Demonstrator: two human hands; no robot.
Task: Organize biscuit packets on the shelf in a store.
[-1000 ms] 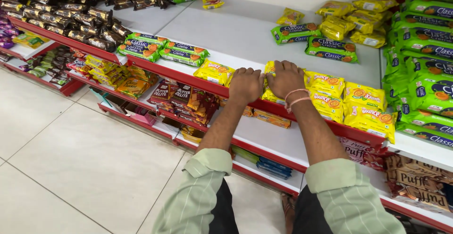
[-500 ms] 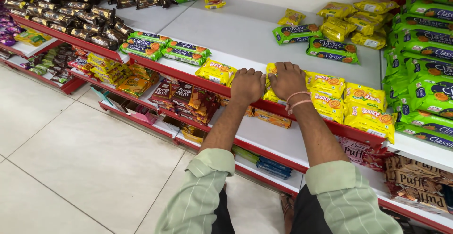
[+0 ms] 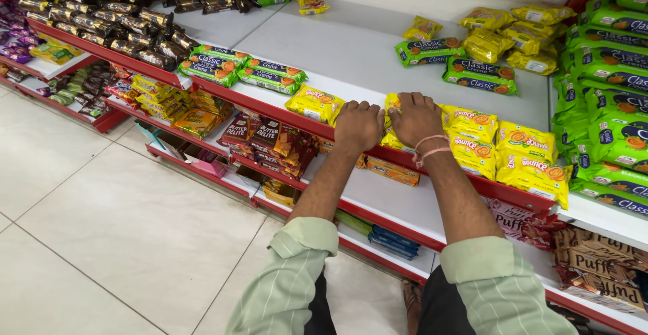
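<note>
Head view. Both hands rest palm-down at the front edge of the white shelf [image 3: 351, 51]. The left hand [image 3: 359, 124], fingers loosely curled, holds nothing and lies just beside a yellow biscuit packet [image 3: 315, 103]. The right hand [image 3: 416, 117], fingers spread, presses flat on another yellow packet [image 3: 391, 102]. Further yellow packets [image 3: 523, 152] line the shelf edge beyond the right hand; green packets [image 3: 480, 77] lie behind it.

Two hands on the white shelf [image 3: 351, 51] — left hand [image 3: 358, 124], right hand [image 3: 416, 117]. Along its front edge, five yellow biscuit packs [image 3: 314, 103] show; behind them, three green cream-biscuit packs [image 3: 480, 77] — plus four at the left [image 3: 271, 76].
</note>
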